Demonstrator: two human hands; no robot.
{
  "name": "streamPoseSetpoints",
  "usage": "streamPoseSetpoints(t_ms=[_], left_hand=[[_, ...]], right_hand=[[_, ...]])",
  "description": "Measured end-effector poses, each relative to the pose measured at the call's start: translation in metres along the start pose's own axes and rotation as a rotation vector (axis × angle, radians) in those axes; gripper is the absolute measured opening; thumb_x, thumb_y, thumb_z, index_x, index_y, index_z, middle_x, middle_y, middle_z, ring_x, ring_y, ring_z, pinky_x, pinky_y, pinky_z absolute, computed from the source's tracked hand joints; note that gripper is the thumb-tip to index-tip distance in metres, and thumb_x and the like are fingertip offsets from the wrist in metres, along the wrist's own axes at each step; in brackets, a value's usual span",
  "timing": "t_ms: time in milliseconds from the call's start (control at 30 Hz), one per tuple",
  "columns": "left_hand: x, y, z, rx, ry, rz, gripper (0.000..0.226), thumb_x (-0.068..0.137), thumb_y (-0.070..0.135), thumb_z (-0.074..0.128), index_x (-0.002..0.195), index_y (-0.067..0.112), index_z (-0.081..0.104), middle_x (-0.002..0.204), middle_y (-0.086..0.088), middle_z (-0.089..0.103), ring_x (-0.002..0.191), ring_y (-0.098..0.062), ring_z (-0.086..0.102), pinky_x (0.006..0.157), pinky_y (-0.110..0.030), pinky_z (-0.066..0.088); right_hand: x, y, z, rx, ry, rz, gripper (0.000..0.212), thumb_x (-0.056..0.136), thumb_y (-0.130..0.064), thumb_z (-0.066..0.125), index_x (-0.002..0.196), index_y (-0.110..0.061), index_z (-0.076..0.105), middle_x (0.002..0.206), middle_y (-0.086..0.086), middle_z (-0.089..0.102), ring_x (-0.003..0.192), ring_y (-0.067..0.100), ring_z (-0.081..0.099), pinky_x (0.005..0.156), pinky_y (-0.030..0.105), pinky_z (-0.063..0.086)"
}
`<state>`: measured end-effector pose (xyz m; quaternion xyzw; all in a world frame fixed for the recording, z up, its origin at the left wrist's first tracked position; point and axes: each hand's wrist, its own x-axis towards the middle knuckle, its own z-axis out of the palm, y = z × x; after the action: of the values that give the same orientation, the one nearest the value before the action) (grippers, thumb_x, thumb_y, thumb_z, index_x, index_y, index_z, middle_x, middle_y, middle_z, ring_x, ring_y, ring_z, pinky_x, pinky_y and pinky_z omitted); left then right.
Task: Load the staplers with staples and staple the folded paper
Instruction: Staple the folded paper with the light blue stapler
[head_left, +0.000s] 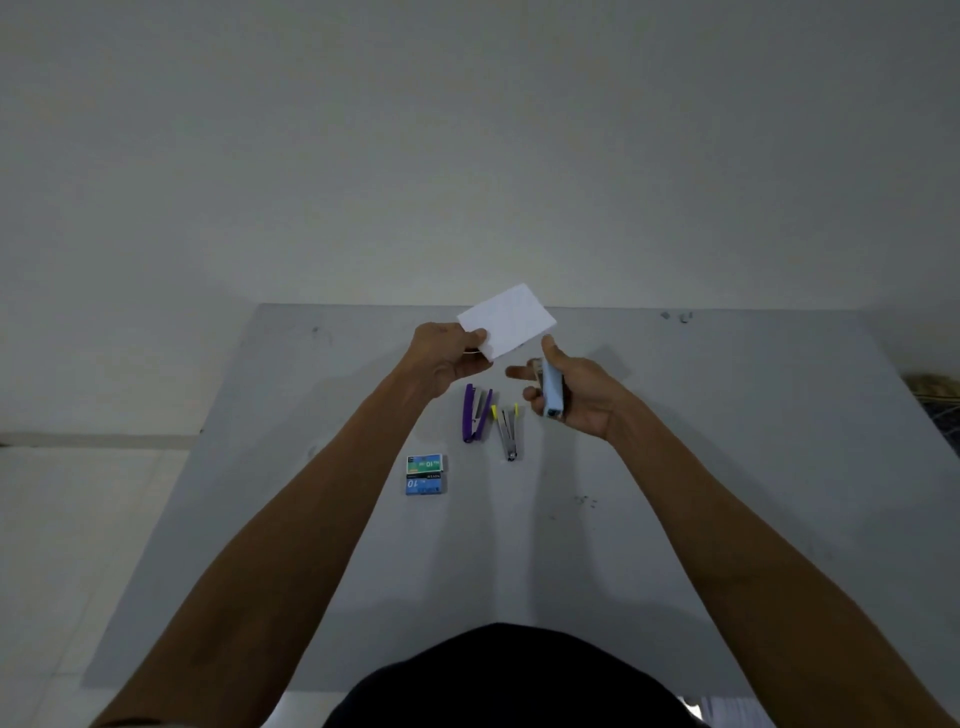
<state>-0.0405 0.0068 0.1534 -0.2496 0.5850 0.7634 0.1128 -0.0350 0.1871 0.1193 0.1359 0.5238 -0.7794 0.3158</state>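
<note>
The left hand (449, 358) is held above the counter (727, 467), its fingers (475, 338) and thumb closed in a pinch on the near left corner of the folded paper (511, 318). The paper is a white rectangle, flat and tilted, raised over the far middle of the counter with a faint crease line across it.

The right hand (579, 397) grips a light blue stapler (552, 389). Its fingers (532, 395) are curled round the body, the forefinger reaches out toward the left hand, and the thumb points up toward the paper's near right edge. The stapler's front end sits just below that edge; whether it touches the paper cannot be told.

On the counter beneath the hands lie two more staplers, both swung open in a V: a purple stapler (474, 413) and, just to its right, a metal stapler with yellow tips (506, 431). Nearer the person and to the left sit two staple boxes touching each other, a green box (424, 462) and a blue box (424, 485). A few small dark specks (587, 501) lie on the counter to the right.
</note>
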Motion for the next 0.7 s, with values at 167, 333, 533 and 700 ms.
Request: streamPoseSetpoints(t_ms=[167, 333, 533, 700], left_hand=[[0.002, -0.002, 0.004, 0.007, 0.017, -0.015, 0.032, 0.086, -0.005, 0.062, 0.117, -0.013, 0.056, 0.121, -0.028, 0.06, 0.083, -0.031, 0.063, 0.069, -0.039, 0.059], [0.001, 0.0, 0.006, 0.033, 0.018, 0.0, 0.034, 0.087, -0.003, 0.062, 0.119, -0.014, 0.055, 0.121, -0.03, 0.06, 0.081, -0.029, 0.063, 0.076, -0.041, 0.056], [-0.001, 0.001, 0.006, 0.027, 0.029, -0.015, 0.035, 0.087, -0.005, 0.061, 0.119, -0.016, 0.053, 0.123, -0.03, 0.059, 0.093, -0.034, 0.061, 0.08, -0.042, 0.052], [-0.002, -0.004, 0.009, 0.105, 0.016, -0.007, 0.035, 0.087, -0.003, 0.061, 0.119, -0.016, 0.054, 0.12, -0.03, 0.06, 0.103, -0.039, 0.064, 0.08, -0.04, 0.053]], right_hand=[[0.001, 0.003, 0.013, -0.026, -0.03, -0.039, 0.048, 0.096, -0.051, 0.042, 0.117, -0.01, 0.054, 0.103, 0.022, 0.066, 0.048, 0.013, 0.05, 0.038, 0.021, 0.039], [0.003, 0.004, 0.014, -0.008, 0.012, -0.043, 0.045, 0.097, -0.045, 0.045, 0.115, -0.005, 0.055, 0.09, 0.016, 0.063, 0.046, 0.012, 0.051, 0.038, 0.021, 0.041], [0.006, 0.006, 0.012, -0.085, 0.105, -0.101, 0.044, 0.095, -0.042, 0.052, 0.116, -0.004, 0.056, 0.085, 0.013, 0.064, 0.057, 0.015, 0.055, 0.046, 0.023, 0.048], [0.007, 0.007, 0.016, -0.117, 0.12, -0.147, 0.036, 0.092, -0.041, 0.059, 0.101, -0.006, 0.062, 0.086, 0.013, 0.064, 0.063, 0.017, 0.056, 0.053, 0.025, 0.049]])
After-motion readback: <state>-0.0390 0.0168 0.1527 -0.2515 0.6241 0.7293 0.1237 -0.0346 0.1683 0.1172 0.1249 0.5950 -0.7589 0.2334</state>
